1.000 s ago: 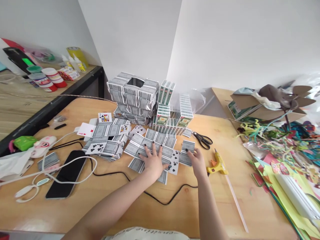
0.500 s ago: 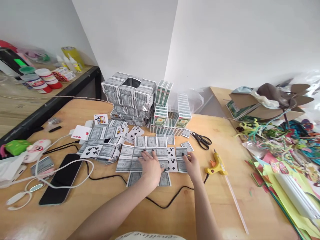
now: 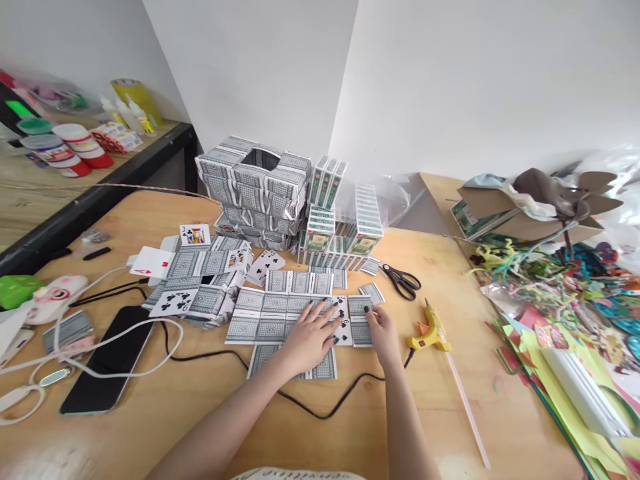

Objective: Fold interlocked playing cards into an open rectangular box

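Observation:
A flat panel of joined playing cards [image 3: 273, 307], mostly backs up, lies on the table before me. My left hand [image 3: 309, 337] rests spread and palm down on its right part, fingertips near a face-up strip of spades cards [image 3: 343, 327]. Just right of that strip is a pair of face-down cards [image 3: 360, 320]. My right hand [image 3: 381, 328] is at the right edge of this pair, thumb and forefinger pinched on it. A loose card [image 3: 371, 292] lies behind that hand.
Card-covered boxes [image 3: 255, 187] and stacked card packs [image 3: 345, 233] stand at the back. Scissors [image 3: 401, 282] and a yellow glue gun [image 3: 429, 330] lie to the right, its black cord [image 3: 325, 417] crossing in front. A phone [image 3: 107, 360] and white cable [image 3: 173, 333] lie left.
My left hand has slid right across the panel, its fingers spreading towards the face-up strip. My right hand stays at the card pair, and the view has shifted slightly.

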{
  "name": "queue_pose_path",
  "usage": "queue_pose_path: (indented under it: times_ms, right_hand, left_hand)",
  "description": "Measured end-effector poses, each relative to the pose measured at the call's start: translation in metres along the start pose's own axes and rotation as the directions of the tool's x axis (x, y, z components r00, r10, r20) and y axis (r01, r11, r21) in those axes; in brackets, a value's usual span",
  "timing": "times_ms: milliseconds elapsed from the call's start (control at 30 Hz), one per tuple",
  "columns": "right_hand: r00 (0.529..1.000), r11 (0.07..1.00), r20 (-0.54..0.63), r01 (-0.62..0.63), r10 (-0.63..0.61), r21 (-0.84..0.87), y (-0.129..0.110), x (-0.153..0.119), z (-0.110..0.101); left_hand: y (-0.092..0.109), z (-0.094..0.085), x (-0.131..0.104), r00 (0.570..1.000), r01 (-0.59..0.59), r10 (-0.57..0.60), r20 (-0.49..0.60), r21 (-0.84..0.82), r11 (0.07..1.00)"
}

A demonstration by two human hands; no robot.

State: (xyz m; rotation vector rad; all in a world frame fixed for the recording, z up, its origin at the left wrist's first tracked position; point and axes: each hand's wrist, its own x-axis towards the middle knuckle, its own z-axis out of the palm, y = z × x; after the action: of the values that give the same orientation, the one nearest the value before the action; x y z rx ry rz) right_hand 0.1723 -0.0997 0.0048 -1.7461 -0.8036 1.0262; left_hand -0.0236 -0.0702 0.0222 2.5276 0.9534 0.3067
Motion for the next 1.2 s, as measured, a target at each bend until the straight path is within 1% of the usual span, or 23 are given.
queue_pose_path:
  times_ms: [200, 367, 433, 567, 633, 700, 767, 833, 1000, 1133, 1200]
  right_hand:
    - [0.996, 0.987, -0.073, 0.03, -0.042, -0.155, 0.006, 0.004, 0.003]
    - [0.996, 0.976, -0.068, 0.043, -0.058, -0.214, 0.005, 0.006, 0.004]
    - [0.994, 0.966, -0.085, 0.04, -0.063, -0.255, 0.005, 0.007, 0.004]
    - [0.98, 0.913, -0.16, 0.043, -0.117, -0.407, 0.003, 0.006, 0.007]
    - [0.973, 0.877, -0.167, 0.059, -0.157, -0.477, 0.003, 0.005, 0.009]
    - [0.968, 0.858, -0.16, 0.087, -0.193, -0.506, 0.003, 0.005, 0.01]
    - [0.962, 0.865, -0.154, 0.125, -0.225, -0.485, 0.003, 0.005, 0.01]
    - [0.962, 0.889, -0.146, 0.149, -0.232, -0.434, 0.004, 0.006, 0.009]
    - [0.978, 0.944, -0.123, 0.121, -0.166, -0.308, 0.005, 0.006, 0.008]
    - [0.983, 0.968, -0.039, 0.168, -0.178, -0.187, 0.006, 0.001, 0.015]
    - [0.983, 0.971, -0.019, 0.18, -0.185, -0.155, 0.007, -0.001, 0.019]
  left_hand:
    - [-0.003, 0.003, 0.0, 0.999, -0.027, 0.027, -0.036, 0.005, 1.0]
    - [-0.005, 0.004, 0.0, 0.997, -0.041, 0.042, -0.066, 0.022, 0.999]
    - [-0.004, 0.004, -0.001, 0.997, -0.041, 0.043, -0.07, 0.027, 0.999]
    - [-0.004, 0.005, -0.001, 0.996, -0.048, 0.05, -0.077, 0.032, 0.998]
    - [-0.004, 0.005, -0.001, 0.995, -0.05, 0.052, -0.08, 0.032, 0.998]
    - [-0.004, 0.005, -0.001, 0.995, -0.049, 0.051, -0.081, 0.031, 0.998]
    - [-0.004, 0.005, -0.001, 0.995, -0.048, 0.05, -0.084, 0.029, 0.998]
    - [-0.004, 0.005, -0.001, 0.994, -0.05, 0.052, -0.092, 0.025, 0.998]
    - [-0.005, 0.005, -0.001, 0.993, -0.061, 0.062, -0.097, 0.013, 0.998]
    - [-0.007, 0.005, -0.001, 0.994, -0.069, 0.069, -0.081, 0.01, 0.998]
    - [-0.007, 0.005, 0.0, 0.994, -0.075, 0.076, -0.077, 0.012, 0.997]
